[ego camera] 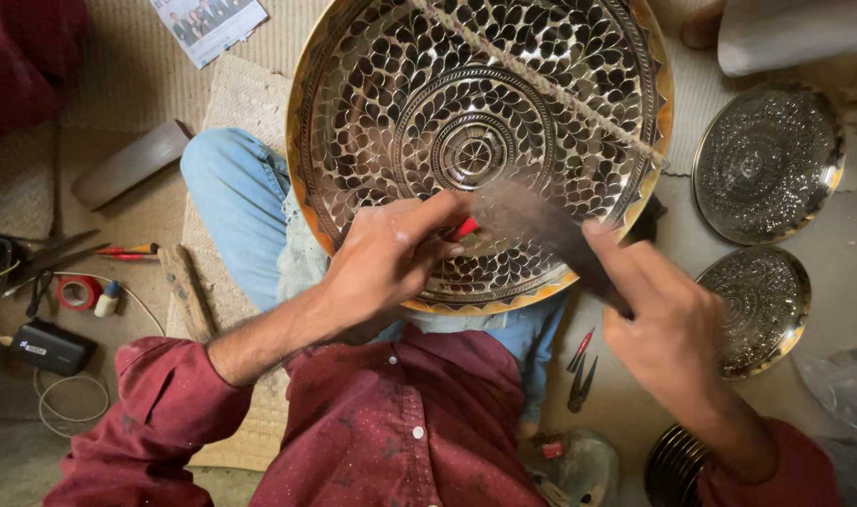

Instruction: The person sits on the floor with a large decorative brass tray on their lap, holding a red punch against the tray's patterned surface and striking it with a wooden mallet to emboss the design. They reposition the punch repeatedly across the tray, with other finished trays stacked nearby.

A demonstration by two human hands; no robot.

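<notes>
A large round engraved metal plate (475, 141) with a leaf pattern and a golden rim rests tilted on my lap. A twisted cord (541, 84) runs across its upper right face. A long flat dark tool (541, 235), blurred by motion, lies across the plate's lower part. My left hand (386, 268) is closed on the tool's red end (463, 228). The other end is gripped by my right hand (668, 324) at the plate's lower right rim.
Two smaller engraved plates (766, 160) (757, 305) lie on the floor to the right. Small red-handled tools (579, 361) sit below the big plate. To the left are a wooden handle (186, 291), red tape roll (76, 293), pencils (128, 251) and a black box (48, 347).
</notes>
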